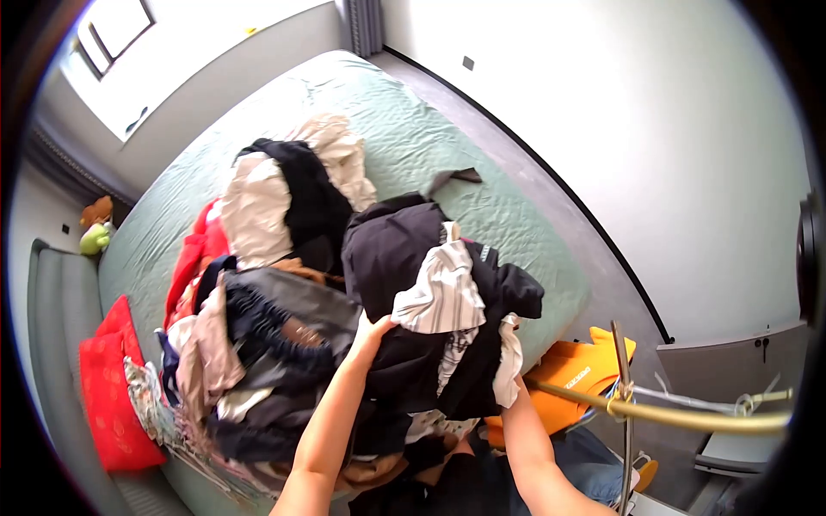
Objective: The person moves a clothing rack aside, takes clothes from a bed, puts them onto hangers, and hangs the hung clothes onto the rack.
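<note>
My left hand [375, 330] is closed on the left side of a bundle of dark clothes [400, 361], beside a white striped garment [443, 288] lying on top. At the bundle's right side is my right hand [509, 397], its fingers hidden under a white cloth [508, 365] and dark fabric. The bundle is held over the near part of the bed. To its left lies a large heap of mixed clothes [292, 301], with black, grey, pink and red pieces. Behind that heap are a cream garment [255, 206] and a black one [310, 193].
The bed [413, 129] has a pale green sheet. A red pillow [120, 391] leans at the headboard, near plush toys [95, 236]. On the right, a yellow pole [705, 419] and metal upright stand by an orange garment [572, 378]. Low cabinets [731, 370] line the wall.
</note>
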`<state>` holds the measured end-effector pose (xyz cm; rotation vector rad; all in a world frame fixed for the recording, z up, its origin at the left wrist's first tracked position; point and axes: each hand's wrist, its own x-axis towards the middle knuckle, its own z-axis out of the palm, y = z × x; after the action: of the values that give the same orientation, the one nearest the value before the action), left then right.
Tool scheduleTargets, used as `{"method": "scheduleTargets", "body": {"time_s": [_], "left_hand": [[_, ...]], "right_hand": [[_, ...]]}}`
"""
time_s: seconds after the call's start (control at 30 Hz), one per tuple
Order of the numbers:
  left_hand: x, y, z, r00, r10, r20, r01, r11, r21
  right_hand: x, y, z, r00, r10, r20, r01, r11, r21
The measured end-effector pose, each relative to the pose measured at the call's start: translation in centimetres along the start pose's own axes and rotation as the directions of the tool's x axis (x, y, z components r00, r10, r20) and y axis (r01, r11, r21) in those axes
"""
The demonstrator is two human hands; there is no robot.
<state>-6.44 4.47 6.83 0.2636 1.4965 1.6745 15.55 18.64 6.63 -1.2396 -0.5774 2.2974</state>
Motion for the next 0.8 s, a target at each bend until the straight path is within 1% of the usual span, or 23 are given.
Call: {"method": "scheduleTargets", "body": {"time_s": [0.03,0.07,0.13,0.17,0.2,0.27,0.3,0.33,0.4,0.43,0.47,0.5,0.53,0.57,0.6,0.63,0.67,0.7,0.73,0.8], "left_hand": [[-2.3,2.3,-0.5,0.999,0.029,0.017,-0.029,1.0,-0.006],[-4.8,4.7,-0.9,0.997,0.063,0.035,-0.062,0.998,-0.015],[-9.7,8.5,-2.5,0.974,0.221,0.046,-0.22,0.975,-0.034],[-12.4,10.6,-3.5,0.953,0.3,0.04,-0.299,0.954,-0.022],[-15.3,12.8,-4.4,0.928,0.372,0.033,-0.372,0.928,-0.009],[-21.2,16.5,-6.8,0.907,0.42,-0.029,-0.416,0.904,0.093],[-24.3,18.3,-7.9,0.884,0.458,-0.095,-0.448,0.888,0.106],[-26.9,19.8,-8.9,0.856,0.493,-0.157,-0.478,0.87,0.122],[-30.9,22.0,-12.6,0.852,0.454,-0.259,-0.416,0.889,0.19],[-31.5,22.3,-14.9,0.8,0.563,-0.205,-0.53,0.825,0.198],[-32.2,22.3,-17.0,0.789,0.562,-0.247,-0.501,0.822,0.269],[-31.7,21.6,-19.0,0.746,0.592,-0.305,-0.489,0.797,0.354],[-30.8,20.0,-21.2,0.693,0.63,-0.35,-0.475,0.765,0.436],[-29.7,17.2,-23.0,0.62,0.645,-0.446,-0.291,0.717,0.633],[-28.5,14.3,-24.8,0.527,0.678,-0.513,-0.068,0.636,0.769],[-27.9,11.6,-26.7,0.603,0.619,-0.502,0.209,0.485,0.849],[-28.3,9.0,-26.9,0.674,0.537,-0.507,0.283,0.447,0.849],[-28.1,6.0,-27.6,0.699,0.5,-0.512,0.328,0.412,0.85],[-29.1,5.4,-26.7,0.713,0.456,-0.532,0.468,0.255,0.846],[-29.5,2.6,-27.0,0.583,0.702,-0.41,0.344,0.243,0.907]], "right_hand": [[-3.7,0.0,2.8,0.956,-0.145,0.254,0.1,0.978,0.181],[-5.2,0.9,3.3,0.922,-0.149,0.358,0.085,0.978,0.189],[-9.0,2.9,5.3,0.879,-0.186,0.44,0.025,0.937,0.347],[-11.8,3.5,6.5,0.811,-0.287,0.51,0.196,0.954,0.225],[-16.3,3.4,9.5,0.724,-0.363,0.587,0.37,0.922,0.114],[-21.4,5.8,13.8,0.665,-0.435,0.607,0.365,0.899,0.243],[-23.9,7.0,16.0,0.633,-0.469,0.616,0.356,0.883,0.307],[-26.3,8.0,17.6,0.775,-0.456,0.438,0.493,0.869,0.032],[-27.9,11.0,20.4,0.861,-0.431,0.27,0.467,0.881,-0.082],[-26.3,13.4,20.9,0.862,-0.389,0.324,0.376,0.921,0.104],[-24.7,15.9,21.4,0.86,-0.345,0.377,0.252,0.928,0.274],[-22.6,18.1,21.3,0.893,-0.303,0.333,0.259,0.951,0.172],[-19.6,21.1,20.4,0.919,-0.278,0.28,0.292,0.956,-0.01],[-16.6,24.4,18.6,0.943,-0.259,0.211,0.316,0.895,-0.314],[-14.1,27.3,16.0,0.955,-0.245,0.164,0.295,0.771,-0.564],[-12.6,29.7,13.3,0.963,-0.23,0.143,0.262,0.662,-0.702],[-12.0,31.4,10.8,0.966,-0.217,0.142,0.245,0.587,-0.772],[-11.9,32.1,8.4,0.963,-0.188,0.196,0.27,0.584,-0.766],[-11.9,32.9,6.1,0.956,-0.158,0.249,0.294,0.583,-0.758],[-16.0,31.4,3.8,0.979,-0.184,0.088,0.18,0.574,-0.799]]}}
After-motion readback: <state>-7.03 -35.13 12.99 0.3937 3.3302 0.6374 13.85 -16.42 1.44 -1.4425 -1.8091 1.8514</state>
